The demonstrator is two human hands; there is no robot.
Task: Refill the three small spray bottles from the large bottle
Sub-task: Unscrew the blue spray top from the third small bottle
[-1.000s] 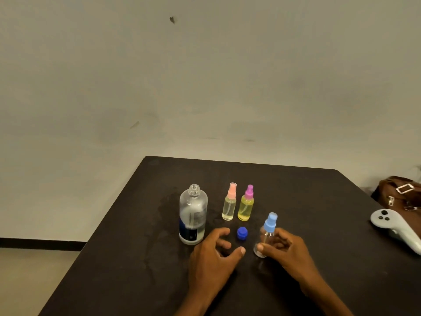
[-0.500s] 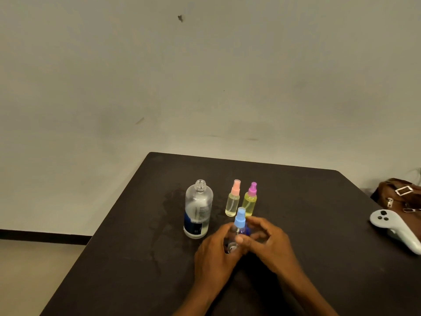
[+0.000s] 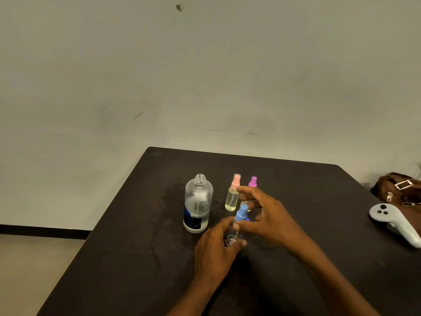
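Left hand [image 3: 216,252] wraps the clear blue-capped spray bottle [image 3: 239,221]; right hand [image 3: 271,215] pinches its cap. Three small cylindrical bottles, one large clear uncapped bottle [image 3: 197,204], matte table [image 3: 141,247].

Large clear uncapped plastic bottle [image 3: 197,204] upright mid-table; pink-top [image 3: 232,193] & purple-top [image 3: 252,182] yellow-filled mini sprayers right of it; blue-top clear sprayer [image 3: 240,215] nearer front edge, tilted.

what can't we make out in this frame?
Head view:
- Blue-top bottle: body hidden by left hand; fill level unreadable.
- Purple-top bottle: lower part behind right hand.
- Large bottle: label print too small.
- Bag, controller: cut off by right edge.
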